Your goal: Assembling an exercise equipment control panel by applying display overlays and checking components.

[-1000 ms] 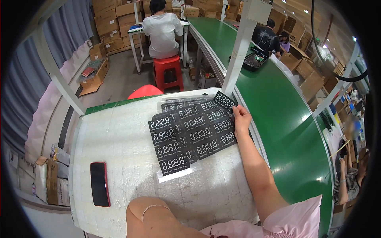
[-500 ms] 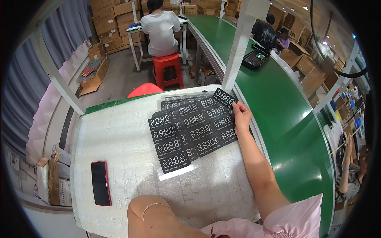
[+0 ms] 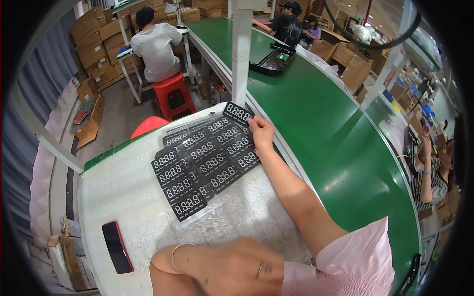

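At the far right corner of the sheets, my right hand (image 3: 261,133) pinches the edge of a small black display film (image 3: 238,112) printed with white segment digits. That piece sits at an angle to the others. Below and left of it, overlapping sheets of similar black display films (image 3: 202,163) lie on the white padded tabletop (image 3: 128,192), with a pale backing edge showing at the front. My left hand (image 3: 242,266) is close to my body at the near edge, blurred, back upward. Its fingers are hidden, and a bracelet circles the wrist.
A phone with a red edge (image 3: 117,246) lies on the table's left side. A white post (image 3: 241,54) stands at the far corner. Along the right runs a green conveyor belt (image 3: 316,128) carrying a black tray-like housing (image 3: 274,61). Co-workers sit farther off; one uses a red stool (image 3: 174,96).
My view has swung right, shifting the scene leftward. My left hand has come into sight from the lower edge, moving right. My right hand still pinches the display film.
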`<state>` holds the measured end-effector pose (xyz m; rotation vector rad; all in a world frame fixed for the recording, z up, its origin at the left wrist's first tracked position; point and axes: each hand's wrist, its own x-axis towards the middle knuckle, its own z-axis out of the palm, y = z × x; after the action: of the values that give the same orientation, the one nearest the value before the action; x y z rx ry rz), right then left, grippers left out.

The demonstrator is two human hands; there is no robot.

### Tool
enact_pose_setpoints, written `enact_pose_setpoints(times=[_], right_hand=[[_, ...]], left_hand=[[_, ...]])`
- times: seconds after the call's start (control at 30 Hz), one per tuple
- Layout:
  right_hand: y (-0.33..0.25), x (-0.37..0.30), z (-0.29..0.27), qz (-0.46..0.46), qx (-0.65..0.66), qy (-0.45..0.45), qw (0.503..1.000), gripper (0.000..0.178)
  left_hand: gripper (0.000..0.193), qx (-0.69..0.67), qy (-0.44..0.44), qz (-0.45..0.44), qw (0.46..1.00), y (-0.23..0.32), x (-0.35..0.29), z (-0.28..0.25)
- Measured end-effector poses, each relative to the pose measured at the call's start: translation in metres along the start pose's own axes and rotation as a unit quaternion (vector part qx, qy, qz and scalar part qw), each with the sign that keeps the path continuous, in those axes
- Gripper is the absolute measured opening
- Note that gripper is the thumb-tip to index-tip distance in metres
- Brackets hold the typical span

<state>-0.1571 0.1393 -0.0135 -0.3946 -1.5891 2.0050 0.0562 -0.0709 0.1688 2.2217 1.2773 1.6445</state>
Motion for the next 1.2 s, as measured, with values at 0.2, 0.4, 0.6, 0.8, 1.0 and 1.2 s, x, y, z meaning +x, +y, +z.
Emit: enact_pose_setpoints(times=[0.2, 0.4, 0.6, 0.8, 1.0, 1.2], right_hand=[[-0.025, 0.030, -0.007, 0.041, 0.104, 0.045, 0.993, 0.015], [-0.061, 0.116, -0.047, 0.106, 0.142, 0.051, 0.983, 0.031], [-0.048, 0.209, -0.076, 0.007, -0.042, -0.063, 0.997, 0.076], [-0.025, 0.294, -0.055, -0.171, -0.401, -0.093, 0.895, 0.084], [-0.022, 0.300, -0.042, -0.153, -0.638, -0.093, 0.749, 0.086], [-0.050, 0.203, -0.105, -0.214, -0.568, -0.103, 0.788, 0.096]], left_hand=[[0.027, 0.176, 0.069, -0.259, 0.947, -0.092, -0.012, 0.033], [0.021, 0.253, 0.001, -0.333, 0.908, -0.155, -0.054, 0.055], [0.010, 0.245, 0.023, -0.358, 0.900, -0.166, -0.054, 0.050], [0.009, 0.253, 0.033, -0.380, 0.889, -0.173, -0.047, 0.041], [0.011, 0.245, 0.068, -0.388, 0.886, -0.173, -0.049, 0.043], [0.009, 0.242, 0.098, -0.376, 0.889, -0.173, -0.057, 0.054]])
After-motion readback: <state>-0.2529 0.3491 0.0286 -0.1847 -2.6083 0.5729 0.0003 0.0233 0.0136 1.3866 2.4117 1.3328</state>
